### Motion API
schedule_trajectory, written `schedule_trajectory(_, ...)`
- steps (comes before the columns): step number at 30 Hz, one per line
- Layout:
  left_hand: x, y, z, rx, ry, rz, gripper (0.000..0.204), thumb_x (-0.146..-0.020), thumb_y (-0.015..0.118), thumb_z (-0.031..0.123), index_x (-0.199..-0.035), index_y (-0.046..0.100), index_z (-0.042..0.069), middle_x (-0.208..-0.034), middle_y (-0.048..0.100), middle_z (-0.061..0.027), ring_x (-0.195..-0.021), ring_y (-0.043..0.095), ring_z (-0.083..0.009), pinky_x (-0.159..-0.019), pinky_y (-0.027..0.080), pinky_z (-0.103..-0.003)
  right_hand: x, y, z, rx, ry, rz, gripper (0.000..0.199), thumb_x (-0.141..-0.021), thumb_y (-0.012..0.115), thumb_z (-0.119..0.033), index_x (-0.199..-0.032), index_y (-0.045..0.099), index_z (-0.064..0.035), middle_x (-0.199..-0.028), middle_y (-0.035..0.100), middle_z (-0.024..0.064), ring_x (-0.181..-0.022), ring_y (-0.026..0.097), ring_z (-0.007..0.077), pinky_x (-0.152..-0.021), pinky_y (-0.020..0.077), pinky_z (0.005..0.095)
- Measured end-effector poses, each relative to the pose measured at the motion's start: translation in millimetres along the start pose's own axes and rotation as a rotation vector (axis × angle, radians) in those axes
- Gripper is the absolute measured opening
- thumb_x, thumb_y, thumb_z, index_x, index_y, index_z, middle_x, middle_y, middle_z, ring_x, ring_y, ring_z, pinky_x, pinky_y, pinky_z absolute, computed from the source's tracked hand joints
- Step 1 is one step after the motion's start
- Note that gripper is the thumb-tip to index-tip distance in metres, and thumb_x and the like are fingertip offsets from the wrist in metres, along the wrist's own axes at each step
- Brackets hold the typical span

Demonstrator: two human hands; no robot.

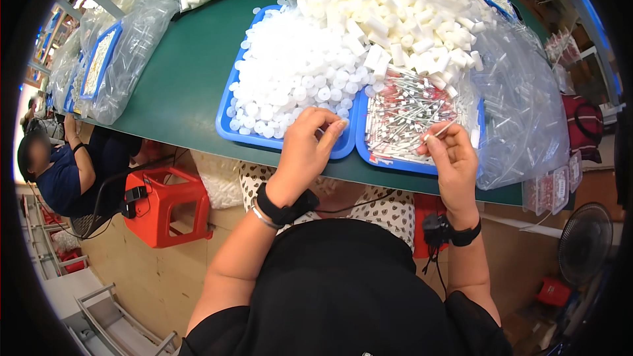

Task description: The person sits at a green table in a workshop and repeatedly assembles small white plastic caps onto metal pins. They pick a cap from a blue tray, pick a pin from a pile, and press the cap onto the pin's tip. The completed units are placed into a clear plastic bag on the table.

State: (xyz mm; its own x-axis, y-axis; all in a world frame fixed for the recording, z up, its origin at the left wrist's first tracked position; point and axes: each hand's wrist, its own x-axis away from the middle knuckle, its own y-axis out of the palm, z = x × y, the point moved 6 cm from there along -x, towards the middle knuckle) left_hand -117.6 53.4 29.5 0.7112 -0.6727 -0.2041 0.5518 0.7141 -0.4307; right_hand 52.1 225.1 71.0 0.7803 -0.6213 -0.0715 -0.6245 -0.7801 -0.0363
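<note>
My left hand (307, 142) is above the near edge of a blue tray (226, 133) heaped with small translucent white plastic discs (277, 86). Its thumb and forefinger pinch together, with a small whitish disc (344, 121) at their tips. My right hand (455, 161) is over the near right part of a second blue tray (402, 165), closed on a thin pale stick (443, 130) with a small white end. That tray holds many thin metal-shafted sticks (409, 109) with white and reddish parts. Neither hand touches the other.
White foam-like cylinders (415, 13) spill from a clear bag behind the trays. Crumpled clear plastic (521, 105) lies at the right of the green table (171, 86). A red stool (168, 207) stands at the left, near a seated person (62, 171); a fan (585, 244) is at the right.
</note>
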Motion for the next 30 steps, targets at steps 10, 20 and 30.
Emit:
schedule_trajectory(10, 62, 54, 9, 1.621, -0.754, -0.285, 0.025, -0.098, 0.06, 0.013, -0.12, 0.055, 0.0, -0.105, 0.064, -0.0074, -0.095, 0.064, -0.0126, -0.086, 0.055, -0.025, 26, 44, 6, -0.262, 0.034, -0.128, 0.013, -0.099, 0.056, -0.004, -0.11, 0.054, 0.0024, -0.107, 0.067, 0.0172, -0.092, 0.069, 0.0196, -0.082, 0.0546, 0.0293)
schedule_trajectory(20, 71, 65, 6, 1.749, -0.784, -0.292, 0.028, -0.104, 0.051, 0.023, -0.119, 0.055, 0.001, -0.105, 0.065, -0.0092, -0.089, 0.062, -0.012, -0.078, 0.054, -0.023, 30, 45, 18, -0.191, 0.067, -0.087, 0.012, -0.098, 0.057, -0.004, -0.109, 0.056, 0.0011, -0.104, 0.069, 0.0139, -0.09, 0.067, 0.0151, -0.081, 0.0526, 0.0265)
schedule_trajectory(30, 68, 59, 10, 1.563, -0.701, -0.273, 0.032, -0.103, 0.051, 0.026, -0.123, 0.054, 0.001, -0.104, 0.066, -0.009, -0.088, 0.064, -0.0121, -0.076, 0.055, -0.023, 34, 44, 15, -0.085, -0.035, -0.037, 0.013, -0.093, 0.063, 0.0, -0.106, 0.06, 0.0017, -0.099, 0.068, 0.011, -0.09, 0.067, 0.0163, -0.083, 0.0525, 0.0286)
